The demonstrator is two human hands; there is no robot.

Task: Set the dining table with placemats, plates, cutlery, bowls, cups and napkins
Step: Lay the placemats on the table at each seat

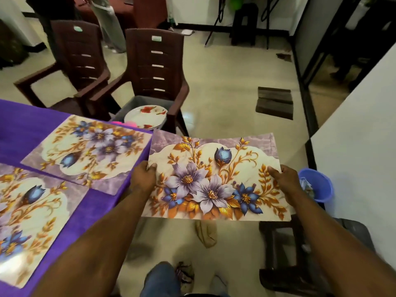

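While the left hand (144, 175) pinches the left short edge of a floral placemat (214, 179), thumb on top, the right hand (282, 177) pinches the opposite short edge in the same way. The mat is held flat in the air over the floor, just off the tabletop's (25, 127) right edge and touching nothing else. Two matching placemats lie flat on the purple-covered tabletop: one (90, 148) near the far right corner, the other (27, 213) along the near side, their corners almost meeting. A stack of floral plates (145, 116) sits in a grey bin (150, 101) on a brown chair (154, 69) beyond the tabletop's far right corner. Assessment: early stage. Placemats partly laid; plates not yet placed; no cutlery, bowls, cups or napkins identifiable in view.
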